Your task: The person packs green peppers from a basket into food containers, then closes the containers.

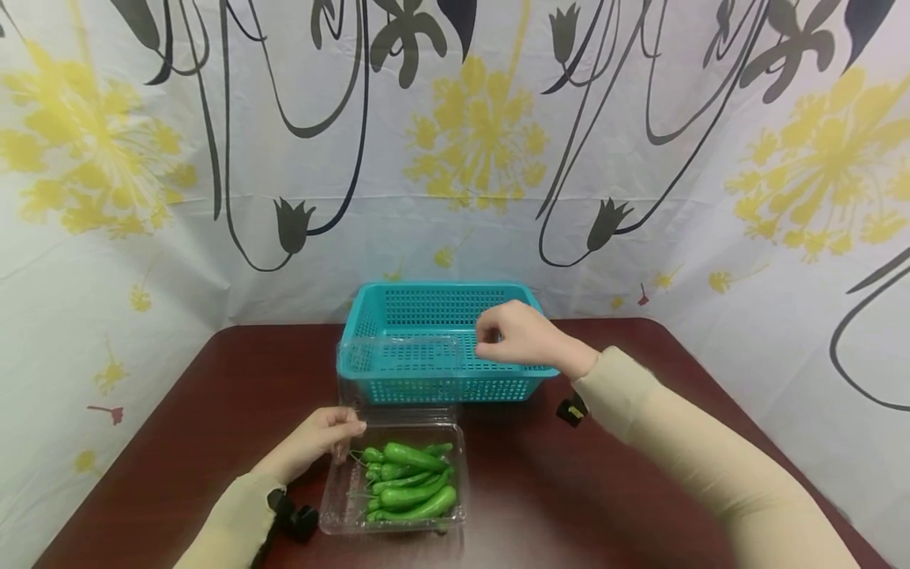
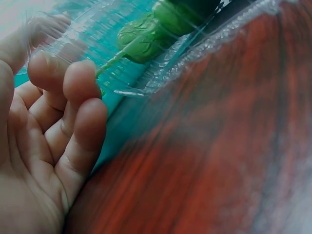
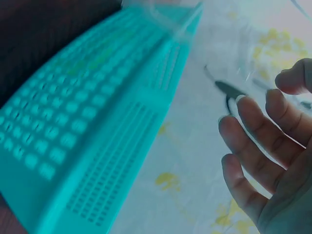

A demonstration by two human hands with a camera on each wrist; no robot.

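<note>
A clear plastic clamshell container (image 1: 465, 482) lies on the table with its transparent lid (image 1: 401, 387) raised at the back. Several green chili peppers (image 1: 412, 482) are piled inside; one also shows through the plastic in the left wrist view as a green pepper (image 2: 141, 39). My left hand (image 1: 320, 442) pinches the container's back left edge, with the thumb and curled fingertips at the plastic wall. Over the right part of the turquoise basket (image 1: 362, 387) hovers my right hand (image 1: 522, 336), to the right of the lid. Its fingers (image 3: 248, 151) are loosely bent with nothing between them.
The perforated basket stands at the back of the dark red-brown table (image 1: 277, 371), right behind the raised lid. A white cloth (image 1: 640, 158) with yellow and grey flower prints hangs behind and at both sides of the table.
</note>
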